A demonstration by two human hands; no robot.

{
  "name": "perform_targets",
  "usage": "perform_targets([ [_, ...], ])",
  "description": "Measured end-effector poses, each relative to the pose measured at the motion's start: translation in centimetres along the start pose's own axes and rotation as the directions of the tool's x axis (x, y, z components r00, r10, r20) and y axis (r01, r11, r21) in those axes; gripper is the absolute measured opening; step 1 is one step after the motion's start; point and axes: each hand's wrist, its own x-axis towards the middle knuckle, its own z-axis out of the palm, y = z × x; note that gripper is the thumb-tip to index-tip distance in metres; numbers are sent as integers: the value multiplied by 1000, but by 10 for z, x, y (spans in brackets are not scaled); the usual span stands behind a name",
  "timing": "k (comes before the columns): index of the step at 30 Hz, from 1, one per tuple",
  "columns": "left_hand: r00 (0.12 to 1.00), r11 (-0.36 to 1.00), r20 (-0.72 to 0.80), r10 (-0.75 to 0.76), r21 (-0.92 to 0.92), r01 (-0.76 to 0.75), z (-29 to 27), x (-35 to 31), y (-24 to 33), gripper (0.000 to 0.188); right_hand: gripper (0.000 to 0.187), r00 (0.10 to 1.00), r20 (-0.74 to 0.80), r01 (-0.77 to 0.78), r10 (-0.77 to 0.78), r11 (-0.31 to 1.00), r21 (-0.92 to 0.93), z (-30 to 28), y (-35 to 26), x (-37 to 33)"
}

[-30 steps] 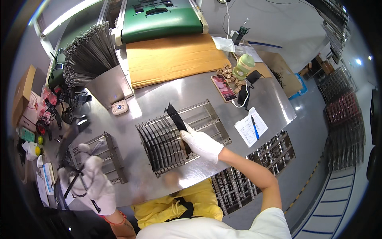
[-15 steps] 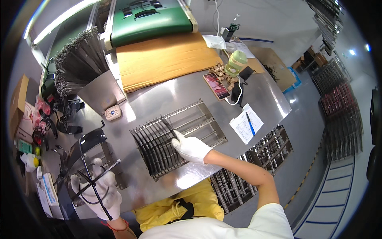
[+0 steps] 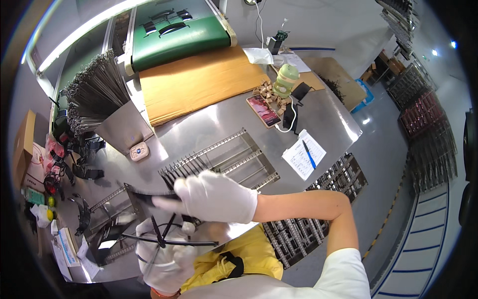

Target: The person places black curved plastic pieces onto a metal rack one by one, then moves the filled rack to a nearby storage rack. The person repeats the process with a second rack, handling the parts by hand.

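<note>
My left hand (image 3: 167,261), in a white glove, is closed around several thin black strips (image 3: 199,243) that cross over its fingers. My gloved right hand (image 3: 216,197) reaches across above it. At its fingers is a curved dark strip (image 3: 142,196), blurred by motion; its far end goes out of sight behind the fingers. Beyond the right hand, a metal slotted rack (image 3: 241,159) holds a row of thin black curved strips (image 3: 179,168), partly hidden by the hand. A glossy black curved piece (image 3: 107,244) lies beside my left hand, over a second metal rack (image 3: 107,202).
Across the bench lie a phone (image 3: 264,110), a green cup (image 3: 286,79), paper with a blue pen (image 3: 308,155), and a small pink case (image 3: 139,151). A metal bin (image 3: 122,127) of wires, cardboard (image 3: 199,82) and a green conveyor (image 3: 181,42) stand beyond.
My right hand has left the rack's row and moved left, over my left hand. My left hand, with its strips, has shifted right and nearer to me.
</note>
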Motion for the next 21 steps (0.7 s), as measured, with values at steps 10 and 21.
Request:
perform_targets([
  [10, 560, 773, 611, 559, -139, -619, 7, -69, 34, 25, 66, 539, 663, -837, 519, 242, 492, 25, 48, -69],
  [21, 668, 822, 540, 511, -80, -564, 1, -55, 47, 31, 18, 588, 736, -766, 336, 524, 372, 48, 17, -69],
])
